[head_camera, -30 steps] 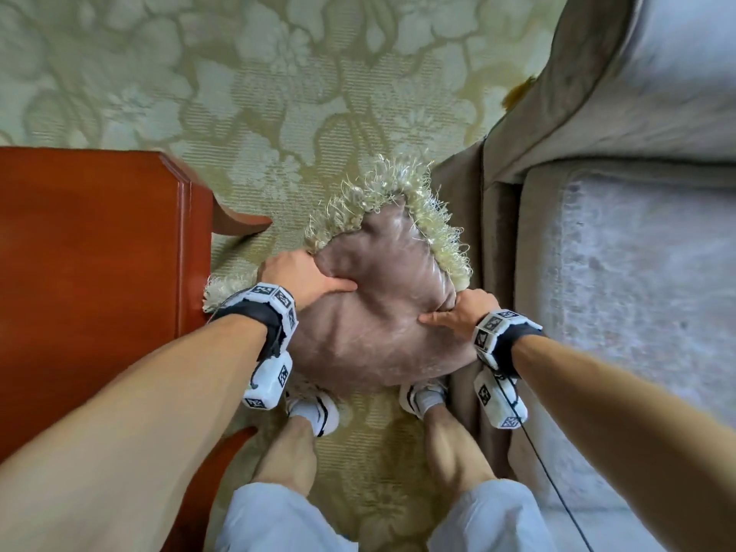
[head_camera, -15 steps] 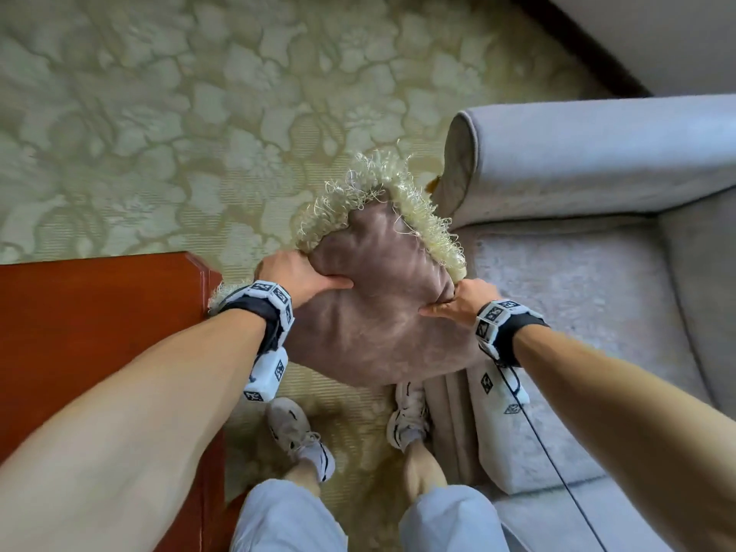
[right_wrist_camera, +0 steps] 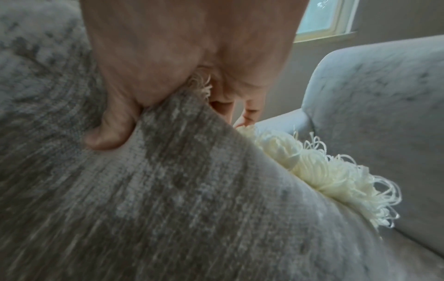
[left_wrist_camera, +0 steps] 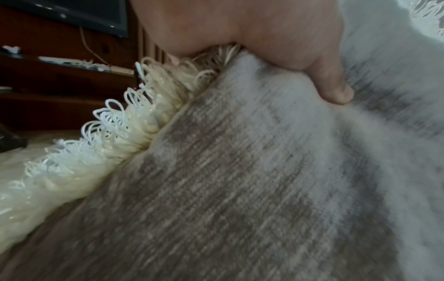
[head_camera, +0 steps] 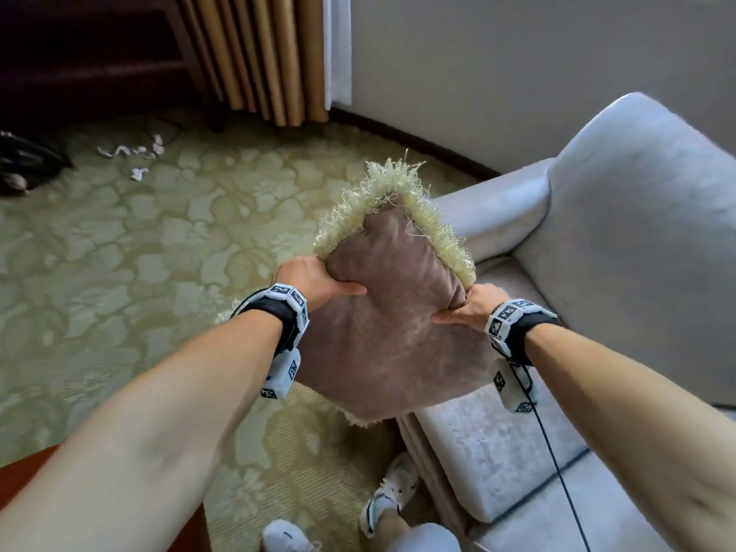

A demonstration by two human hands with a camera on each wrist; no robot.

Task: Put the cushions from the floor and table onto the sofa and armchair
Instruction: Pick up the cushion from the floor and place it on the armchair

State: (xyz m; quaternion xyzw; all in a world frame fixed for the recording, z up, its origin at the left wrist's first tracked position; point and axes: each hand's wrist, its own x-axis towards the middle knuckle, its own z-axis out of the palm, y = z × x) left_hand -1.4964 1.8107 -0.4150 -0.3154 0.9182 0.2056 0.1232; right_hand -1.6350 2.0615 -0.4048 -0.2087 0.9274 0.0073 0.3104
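Observation:
A brown-grey velvet cushion [head_camera: 392, 324] with a cream looped fringe hangs in the air between my two hands, one corner pointing away from me. My left hand [head_camera: 314, 278] grips its left edge, thumb pressed into the fabric [left_wrist_camera: 334, 89]. My right hand [head_camera: 468, 306] pinches the right edge the same way, thumb on top [right_wrist_camera: 108, 133] and fingers behind the fringe. The cushion [right_wrist_camera: 192, 199] is held over the front left corner of a pale grey armchair [head_camera: 621, 249], just above its seat and near its left armrest.
A green floral carpet [head_camera: 139, 253] covers the floor at left, with scraps of white paper [head_camera: 135, 157] farther back. Tan curtains [head_camera: 263, 53] and a dark wooden cabinet [head_camera: 87, 45] stand at the far wall. A red-brown table corner [head_camera: 16, 484] shows bottom left. My feet stand beside the armchair's front.
I have straightened up and turned toward the armchair, lifting the cushion off the floor and carrying it to the seat's front corner. Both hands keep the same grip.

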